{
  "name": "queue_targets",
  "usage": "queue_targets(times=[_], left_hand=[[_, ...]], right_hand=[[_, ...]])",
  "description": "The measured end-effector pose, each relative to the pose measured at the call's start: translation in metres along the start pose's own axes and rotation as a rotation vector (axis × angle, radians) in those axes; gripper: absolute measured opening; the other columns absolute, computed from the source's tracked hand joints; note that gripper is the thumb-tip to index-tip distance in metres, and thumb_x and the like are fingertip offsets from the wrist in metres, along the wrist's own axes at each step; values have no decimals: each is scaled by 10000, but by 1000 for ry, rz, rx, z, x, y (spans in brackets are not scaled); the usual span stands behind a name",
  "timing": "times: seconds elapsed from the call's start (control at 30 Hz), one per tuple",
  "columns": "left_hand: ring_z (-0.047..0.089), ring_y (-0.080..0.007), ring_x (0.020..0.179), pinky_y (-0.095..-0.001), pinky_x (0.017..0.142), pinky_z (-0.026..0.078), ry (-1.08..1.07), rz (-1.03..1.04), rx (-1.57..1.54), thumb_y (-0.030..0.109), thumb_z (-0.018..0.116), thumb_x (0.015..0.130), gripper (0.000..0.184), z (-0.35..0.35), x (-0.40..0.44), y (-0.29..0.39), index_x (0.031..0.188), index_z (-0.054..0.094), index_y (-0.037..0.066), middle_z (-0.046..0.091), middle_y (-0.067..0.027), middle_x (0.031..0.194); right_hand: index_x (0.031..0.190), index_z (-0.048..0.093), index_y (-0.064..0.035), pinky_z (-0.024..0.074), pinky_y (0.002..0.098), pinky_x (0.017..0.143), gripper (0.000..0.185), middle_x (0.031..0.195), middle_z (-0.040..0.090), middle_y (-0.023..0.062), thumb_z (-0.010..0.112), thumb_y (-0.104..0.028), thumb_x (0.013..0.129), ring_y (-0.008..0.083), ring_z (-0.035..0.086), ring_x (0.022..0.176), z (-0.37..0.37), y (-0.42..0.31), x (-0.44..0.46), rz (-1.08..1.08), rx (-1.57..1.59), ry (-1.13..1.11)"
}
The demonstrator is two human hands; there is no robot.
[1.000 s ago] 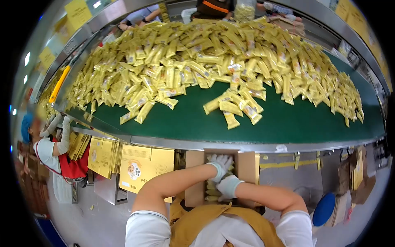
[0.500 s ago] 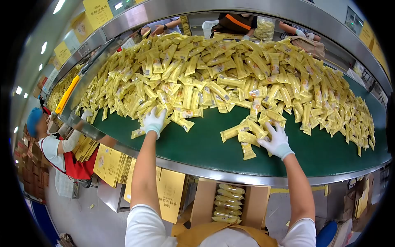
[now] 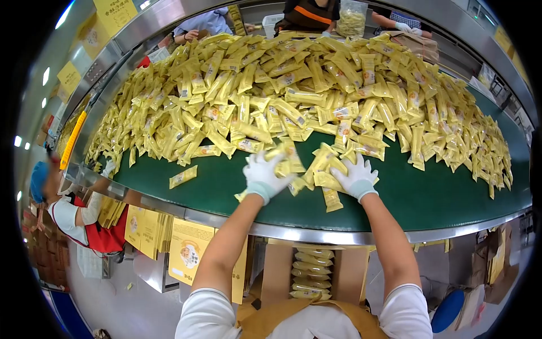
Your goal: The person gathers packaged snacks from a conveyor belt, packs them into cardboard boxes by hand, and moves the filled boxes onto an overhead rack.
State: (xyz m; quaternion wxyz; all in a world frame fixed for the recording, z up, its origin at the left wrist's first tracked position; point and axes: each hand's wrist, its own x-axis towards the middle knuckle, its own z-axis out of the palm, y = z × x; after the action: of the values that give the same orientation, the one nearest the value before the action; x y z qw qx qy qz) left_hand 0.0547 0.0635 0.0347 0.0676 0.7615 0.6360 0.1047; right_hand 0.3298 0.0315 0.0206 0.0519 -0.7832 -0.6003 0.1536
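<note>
My left hand, in a white glove, lies with fingers spread against several yellow wrapped snack packets at the front of the heap. Its fingertips partly cover them. My right hand, gloved as well, has its fingers apart and touches the right side of a small cluster of packets. The two hands flank this loose group on the green belt. Behind them rises a big heap of the same packets. One packet lies alone to the left.
Below the belt's metal edge, an open carton holds a row of packets. Flattened yellow boxes stand to its left. A co-worker in a red apron is at the left; other people stand across the belt.
My left hand has moved right along the belt, bringing packets closer to the cluster. My right hand has shifted slightly left and up. The camera view has moved a little.
</note>
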Motion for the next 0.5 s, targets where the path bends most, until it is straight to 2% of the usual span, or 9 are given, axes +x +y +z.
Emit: queue_targets(times=[0.03, 0.17, 0.33, 0.37, 0.47, 0.5], left_hand=[[383, -421, 1338, -562, 1033, 365, -16, 77, -10, 670, 743, 684, 732, 2, -8, 17, 1346, 599, 391, 451, -219, 1436], [296, -456, 1420, -589, 1110, 285, -80, 256, -10, 661, 750, 684, 786, 2, -39, 52, 1376, 573, 334, 362, -236, 1522], [185, -464, 1489, -590, 1168, 216, -131, 608, -3, 520, 762, 766, 696, 4, -56, 6, 1400, 555, 322, 273, -196, 1605], [211, -423, 1495, -576, 1172, 225, -159, 605, 20, 348, 788, 786, 593, 1, -62, -1, 1345, 593, 306, 290, -168, 1606], [252, -367, 1496, -582, 1171, 228, -106, 549, 17, 267, 805, 769, 543, 4, -71, -19, 1281, 622, 276, 312, -150, 1602], [279, -328, 1492, -584, 1164, 239, -50, 504, 5, 237, 811, 758, 493, -2, -74, -19, 1219, 636, 256, 335, -129, 1589]], right_hand=[[1380, 602, -287, 209, 723, 1102, 738, 1591, 311, 155, 529, -763, 821, 482, 288, 1442, 0, 6, -5, 8, -4, 2], [1370, 609, -288, 216, 725, 1094, 692, 1568, 346, 165, 543, -728, 840, 462, 292, 1440, -3, 35, -35, 65, -17, 57], [1463, 507, -279, 260, 668, 1089, 737, 1556, 346, 225, 569, -697, 859, 446, 338, 1413, 5, 74, -66, 79, -94, 202], [1490, 457, -184, 291, 611, 1093, 781, 1536, 351, 259, 630, -621, 867, 453, 365, 1387, 6, 80, -74, 18, -85, 255], [1462, 456, -90, 322, 545, 1093, 780, 1524, 360, 269, 713, -504, 852, 454, 368, 1379, 31, 107, -87, -117, -70, 415], [1422, 480, -68, 348, 538, 1093, 740, 1518, 371, 267, 754, -427, 836, 465, 398, 1361, 34, 110, -93, -150, -90, 438]])
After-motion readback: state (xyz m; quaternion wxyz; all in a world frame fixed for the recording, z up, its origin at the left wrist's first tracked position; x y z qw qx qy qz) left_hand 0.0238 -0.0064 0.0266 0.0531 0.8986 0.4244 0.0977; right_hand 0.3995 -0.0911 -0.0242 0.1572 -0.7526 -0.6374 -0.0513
